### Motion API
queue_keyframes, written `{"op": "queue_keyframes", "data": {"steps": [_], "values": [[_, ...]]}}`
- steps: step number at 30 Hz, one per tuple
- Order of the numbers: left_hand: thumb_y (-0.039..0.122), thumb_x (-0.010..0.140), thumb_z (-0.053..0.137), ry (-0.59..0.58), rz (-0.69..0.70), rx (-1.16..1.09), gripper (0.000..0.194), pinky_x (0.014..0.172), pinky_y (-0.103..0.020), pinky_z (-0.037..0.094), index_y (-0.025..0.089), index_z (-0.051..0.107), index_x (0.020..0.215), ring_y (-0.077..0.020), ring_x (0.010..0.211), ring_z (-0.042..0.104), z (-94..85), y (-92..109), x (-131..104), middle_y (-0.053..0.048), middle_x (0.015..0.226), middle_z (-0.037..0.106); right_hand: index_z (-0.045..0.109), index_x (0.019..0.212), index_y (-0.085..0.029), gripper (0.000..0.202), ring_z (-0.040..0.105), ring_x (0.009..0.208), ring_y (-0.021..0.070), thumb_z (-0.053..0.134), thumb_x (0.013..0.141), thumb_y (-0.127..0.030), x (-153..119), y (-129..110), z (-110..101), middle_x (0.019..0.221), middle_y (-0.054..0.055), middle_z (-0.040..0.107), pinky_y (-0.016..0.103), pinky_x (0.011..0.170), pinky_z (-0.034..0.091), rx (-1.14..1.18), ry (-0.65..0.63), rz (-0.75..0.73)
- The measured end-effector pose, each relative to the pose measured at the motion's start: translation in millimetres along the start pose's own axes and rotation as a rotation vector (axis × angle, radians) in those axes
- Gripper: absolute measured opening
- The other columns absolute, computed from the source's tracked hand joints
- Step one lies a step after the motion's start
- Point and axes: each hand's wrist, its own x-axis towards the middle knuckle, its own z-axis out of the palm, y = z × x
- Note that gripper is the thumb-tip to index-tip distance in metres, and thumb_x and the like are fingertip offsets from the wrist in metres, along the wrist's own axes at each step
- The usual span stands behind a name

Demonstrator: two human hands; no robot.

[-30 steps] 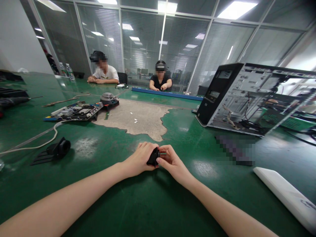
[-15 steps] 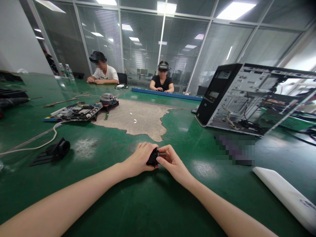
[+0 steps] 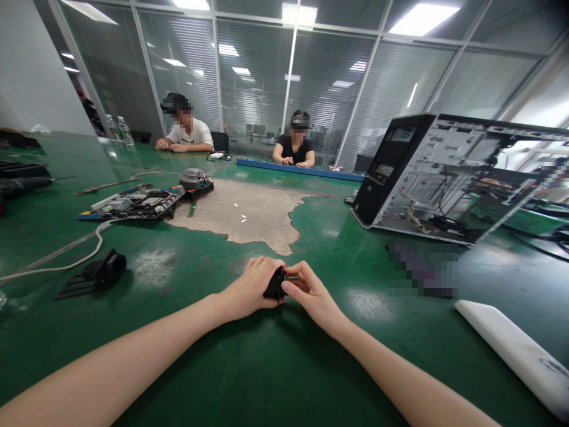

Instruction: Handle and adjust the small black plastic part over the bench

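Just above the green table, near the middle of the view, a small black part [image 3: 274, 284] is held between both hands. It looks like plastic; its exact kind is hidden by the fingers. My left hand [image 3: 254, 286] is wrapped round it from the left, with the back of the hand facing up. From the right, my right hand [image 3: 312, 295] pinches its near edge between thumb and fingers. A black plastic bracket with a round opening [image 3: 104, 270] lies on the table to the left, apart from the hands.
A bare circuit board [image 3: 133, 201] and a heatsink fan [image 3: 194, 181] sit at left beside a worn beige patch [image 3: 240, 219]. An opened computer case [image 3: 400, 178] stands at right. Nearer lie a white panel [image 3: 507, 350] and a blurred dark object [image 3: 420, 270]. Two people sit across.
My hands and the black part stay almost where they were. Across the table, the person in black has shifted slightly to the right.
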Motion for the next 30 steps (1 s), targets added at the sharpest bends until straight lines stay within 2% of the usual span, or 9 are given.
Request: {"op": "queue_keyframes", "data": {"steps": [5, 7, 11, 18, 24, 30], "values": [[0.028, 0.067, 0.066, 0.000, -0.006, 0.004, 0.053, 0.080, -0.036, 0.033, 0.021, 0.035, 0.109, -0.0223, 0.091, 0.046, 0.4, 0.6, 0.7, -0.003, 0.101, 0.051, 0.045, 0.093, -0.021, 0.031, 0.054, 0.086, 0.0155, 0.063, 0.071, -0.035, 2.0, 2.1, 0.2, 0.093, 0.002, 0.052, 0.032, 0.077, 0.045, -0.044, 0.029, 0.028], [0.027, 0.067, 0.066, -0.001, -0.006, -0.001, 0.053, 0.081, -0.036, 0.032, 0.021, 0.035, 0.109, -0.0223, 0.091, 0.046, 0.0, 0.7, 0.7, -0.004, 0.101, 0.051, 0.045, 0.094, -0.021, 0.031, 0.054, 0.086, 0.0159, 0.062, 0.071, -0.035, 1.7, 2.1, -1.0, 0.092, 0.003, 0.053, 0.034, 0.078, 0.045, -0.045, 0.002, 0.041], [0.023, 0.065, 0.065, -0.012, -0.006, 0.004, 0.053, 0.080, -0.036, 0.032, 0.021, 0.035, 0.109, -0.0222, 0.090, 0.046, -0.7, 0.5, 0.2, -0.004, 0.101, 0.051, 0.044, 0.089, -0.022, 0.030, 0.055, 0.088, 0.0146, 0.066, 0.069, -0.030, -0.7, 0.4, -3.0, 0.090, 0.000, 0.054, 0.033, 0.082, 0.044, -0.021, -0.070, 0.005], [0.028, 0.066, 0.066, -0.003, -0.007, 0.001, 0.053, 0.079, -0.036, 0.032, 0.021, 0.035, 0.109, -0.0223, 0.090, 0.046, -0.5, 0.5, 0.2, -0.004, 0.101, 0.051, 0.045, 0.087, -0.022, 0.025, 0.055, 0.081, 0.0128, 0.062, 0.073, -0.033, -0.9, 2.8, -1.2, 0.087, -0.001, 0.052, 0.029, 0.073, 0.046, 0.022, -0.022, -0.004], [0.028, 0.066, 0.065, 0.000, -0.011, -0.003, 0.051, 0.079, -0.036, 0.032, 0.021, 0.037, 0.109, -0.0225, 0.090, 0.046, 0.4, -0.3, 0.3, -0.003, 0.100, 0.052, 0.046, 0.094, -0.022, 0.032, 0.055, 0.088, 0.0162, 0.064, 0.070, -0.033, 1.6, 4.4, -2.7, 0.091, 0.002, 0.053, 0.034, 0.078, 0.046, -0.010, -0.025, 0.044], [0.024, 0.065, 0.066, 0.004, -0.009, 0.002, 0.053, 0.080, -0.035, 0.032, 0.021, 0.036, 0.109, -0.0220, 0.089, 0.047, 0.7, -1.0, 0.0, -0.003, 0.100, 0.052, 0.043, 0.085, -0.023, 0.029, 0.055, 0.088, 0.0134, 0.067, 0.069, -0.029, -0.9, 0.7, -3.4, 0.089, -0.002, 0.054, 0.031, 0.081, 0.045, 0.022, -0.071, 0.006]]}}
